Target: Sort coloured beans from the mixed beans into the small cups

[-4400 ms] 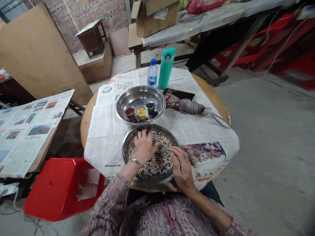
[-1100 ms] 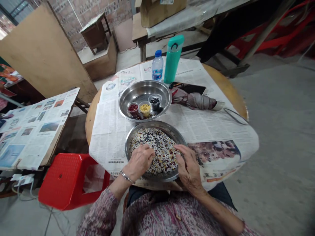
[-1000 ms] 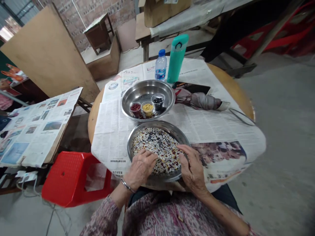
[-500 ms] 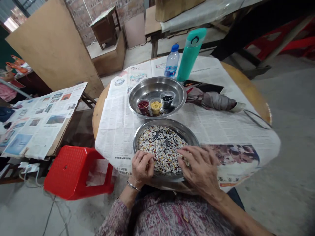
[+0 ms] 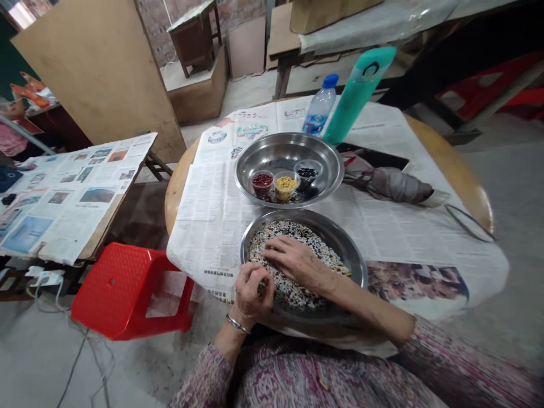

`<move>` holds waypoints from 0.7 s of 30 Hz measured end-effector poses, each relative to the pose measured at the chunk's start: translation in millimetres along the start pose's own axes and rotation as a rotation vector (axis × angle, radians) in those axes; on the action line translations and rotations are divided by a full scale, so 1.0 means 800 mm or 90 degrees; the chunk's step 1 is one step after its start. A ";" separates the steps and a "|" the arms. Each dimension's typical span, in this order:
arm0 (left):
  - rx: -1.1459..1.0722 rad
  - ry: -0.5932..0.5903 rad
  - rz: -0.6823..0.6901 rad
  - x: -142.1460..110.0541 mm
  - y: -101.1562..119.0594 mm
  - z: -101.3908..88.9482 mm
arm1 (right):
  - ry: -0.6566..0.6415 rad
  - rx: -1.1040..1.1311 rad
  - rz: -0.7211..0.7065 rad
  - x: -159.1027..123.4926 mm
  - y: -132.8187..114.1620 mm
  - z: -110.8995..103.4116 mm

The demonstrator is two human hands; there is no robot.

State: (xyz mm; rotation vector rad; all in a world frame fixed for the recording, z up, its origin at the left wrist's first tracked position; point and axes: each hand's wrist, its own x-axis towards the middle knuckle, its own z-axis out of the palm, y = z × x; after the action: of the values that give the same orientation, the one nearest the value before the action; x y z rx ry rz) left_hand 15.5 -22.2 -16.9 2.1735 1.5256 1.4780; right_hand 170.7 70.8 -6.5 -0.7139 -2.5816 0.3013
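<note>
A steel basin [image 5: 359, 269] near me holds a spread of white grains mixed with red, yellow and black beans [image 5: 314, 241]. Over its left rim is my left hand [image 5: 255, 292], its fingers curled and thumb bent towards the index finger; whatever they may hold is hidden. My right hand [image 5: 297, 263] reaches across the mixture with its fingers stretched out and a little bent, tips low over the grains. Behind, a second steel basin [image 5: 280, 147] contains clear cups of red beans [image 5: 262, 181], yellow beans [image 5: 285, 184] and black beans [image 5: 306, 173].
Newspaper [image 5: 199, 226] covers the round table. A water bottle [image 5: 321, 105], a teal flask [image 5: 361, 93] and a wrapped grey umbrella-like bundle [image 5: 395, 184] lie beyond or right of the basins. A red stool [image 5: 114, 289] stands on the left, beside another newspaper-covered table [image 5: 76, 198].
My right hand has moved left from the basin's right side to over the middle of the mixture. My left hand stays at the left rim, more curled. The view has shifted slightly.
</note>
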 end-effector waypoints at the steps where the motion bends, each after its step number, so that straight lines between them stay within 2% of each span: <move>1: -0.003 0.000 0.002 0.000 0.000 0.000 | 0.006 -0.009 0.004 0.009 0.004 0.000; 7: 0.057 -0.080 -0.005 0.000 0.000 -0.002 | -0.048 -0.063 -0.099 0.046 0.022 0.002; 10: 0.066 -0.089 -0.001 0.002 0.001 -0.003 | -0.055 -0.138 -0.046 0.044 0.039 -0.004; 13: 0.063 -0.086 0.005 0.004 0.003 -0.004 | -0.040 -0.190 0.064 0.025 0.056 -0.013; 16: 0.065 -0.095 -0.001 0.005 0.004 -0.005 | -0.021 -0.180 0.147 -0.006 0.065 -0.020; 21: 0.062 -0.104 -0.009 0.003 0.003 -0.005 | -0.006 -0.011 0.154 -0.056 0.042 -0.034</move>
State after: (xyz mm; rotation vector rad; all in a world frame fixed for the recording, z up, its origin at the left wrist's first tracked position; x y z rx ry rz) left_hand 14.5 -23.1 -12.1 2.2683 1.5835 1.2116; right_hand 232.6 77.7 -9.3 -1.0363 -2.5110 0.3578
